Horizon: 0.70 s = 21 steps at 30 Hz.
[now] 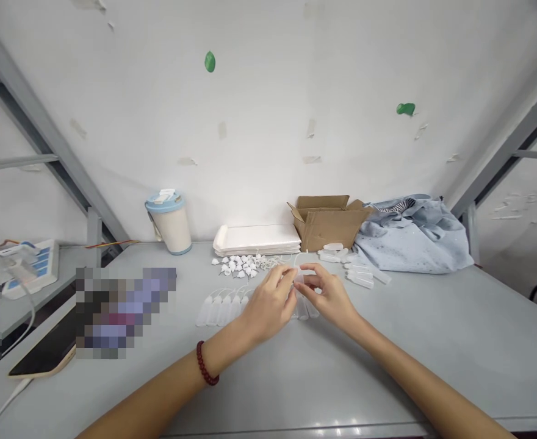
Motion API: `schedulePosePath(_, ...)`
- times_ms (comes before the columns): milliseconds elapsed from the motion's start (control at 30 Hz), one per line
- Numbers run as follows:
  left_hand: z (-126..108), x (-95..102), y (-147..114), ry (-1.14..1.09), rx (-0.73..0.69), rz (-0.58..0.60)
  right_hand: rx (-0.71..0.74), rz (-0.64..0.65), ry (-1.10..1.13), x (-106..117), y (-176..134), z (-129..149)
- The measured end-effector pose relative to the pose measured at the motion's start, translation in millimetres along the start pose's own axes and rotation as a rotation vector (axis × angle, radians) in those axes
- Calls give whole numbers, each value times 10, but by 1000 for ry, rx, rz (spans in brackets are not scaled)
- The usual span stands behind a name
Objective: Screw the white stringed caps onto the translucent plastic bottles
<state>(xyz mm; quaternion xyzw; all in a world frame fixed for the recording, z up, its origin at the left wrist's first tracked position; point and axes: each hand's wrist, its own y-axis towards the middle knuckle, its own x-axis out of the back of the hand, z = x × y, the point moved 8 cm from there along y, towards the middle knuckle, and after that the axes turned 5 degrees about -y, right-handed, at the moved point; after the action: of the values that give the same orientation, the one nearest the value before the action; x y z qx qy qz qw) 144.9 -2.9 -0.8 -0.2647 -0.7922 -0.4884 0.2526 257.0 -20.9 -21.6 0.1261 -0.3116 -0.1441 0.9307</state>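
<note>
My left hand (271, 303) and my right hand (327, 294) meet above the table, fingertips pinched around a small frosted plastic tube (300, 276). Fingers hide much of it, and a thin white cord rises at its top. Below and to the left lies a row of frosted tubes (216, 311) with thin white cords at their upper ends; my left hand covers part of the row. Behind the hands is a pile of small white pointed caps (241, 266) with cords. Several loose frosted tubes (360, 278) lie to the right of my right hand.
At the back stand a cream cup (174, 228) with a blue lid, a stack of white padded envelopes (259, 239), an open cardboard box (335, 227) and a bundled light-blue cloth (415, 241). A phone (49, 341) with a cable lies left, near a power strip (35, 268).
</note>
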Motion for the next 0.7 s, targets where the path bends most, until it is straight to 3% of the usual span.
schedulePosePath(200, -150, 236, -204, 55, -4, 22, -22, 77, 154, -153, -114, 185)
schedulePosePath(400, -19, 560, -474, -103, 265, 68, -178, 190, 400, -499, -250, 167)
schedulePosePath(500, -73, 614, -554, -9, 180, 58, -217, 195, 445, -594, -305, 171)
schedulePosePath(600, -192, 520, -615, 59, 31, 104, -209, 211, 477, -625, -361, 248)
schedulePosePath(700, -230, 466, -654, 81, 1, 87, -203, 211, 471, -619, -419, 306)
